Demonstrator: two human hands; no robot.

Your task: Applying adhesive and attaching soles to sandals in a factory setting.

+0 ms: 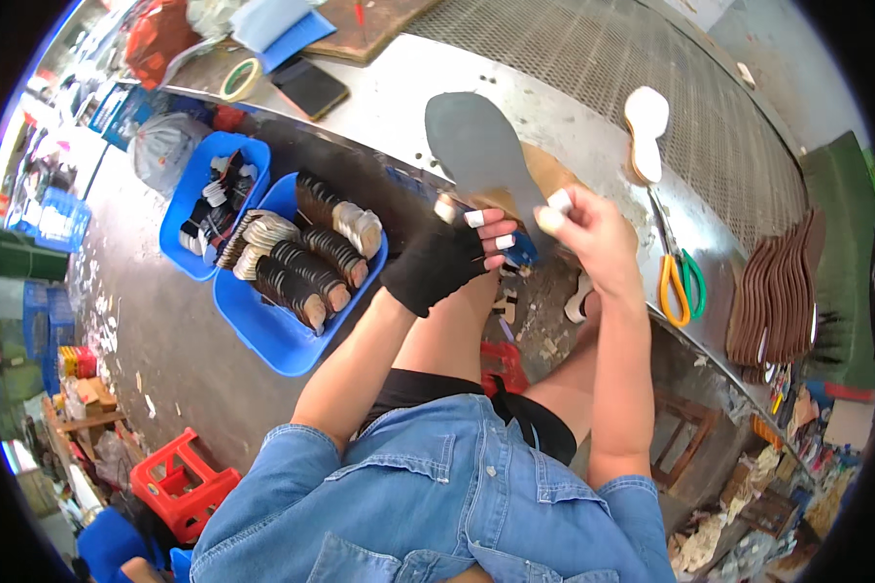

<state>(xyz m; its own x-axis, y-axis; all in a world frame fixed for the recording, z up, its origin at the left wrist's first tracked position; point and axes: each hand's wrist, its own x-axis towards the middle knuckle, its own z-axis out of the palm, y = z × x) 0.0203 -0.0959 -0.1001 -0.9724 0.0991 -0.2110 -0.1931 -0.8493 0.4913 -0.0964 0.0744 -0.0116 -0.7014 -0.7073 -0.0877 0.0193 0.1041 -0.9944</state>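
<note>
A dark grey shoe insole (pixel 481 146) is held up over the table's near edge, its broad end pointing away from me. My right hand (pixel 593 233) pinches its narrow end between thumb and fingers, white tape on the thumb and a fingertip. Just below the insole's left edge is my left hand (pixel 439 257), in a black fingerless glove with white-taped fingertips. Its thumb and fingers are apart and nothing shows in its grip; whether it touches the insole I cannot tell. Partly behind the insole lies a tan sole-shaped piece (pixel 548 170).
On the metal table (pixel 399 87) are scissors (pixel 679 267), a white insole (pixel 646 131), a phone (pixel 309 89), a tape roll (pixel 241 81) and stacked brown insoles (pixel 774 291). Blue bins (pixel 292 355) of bundled pieces stand at left, a red stool (pixel 180 481) lower left.
</note>
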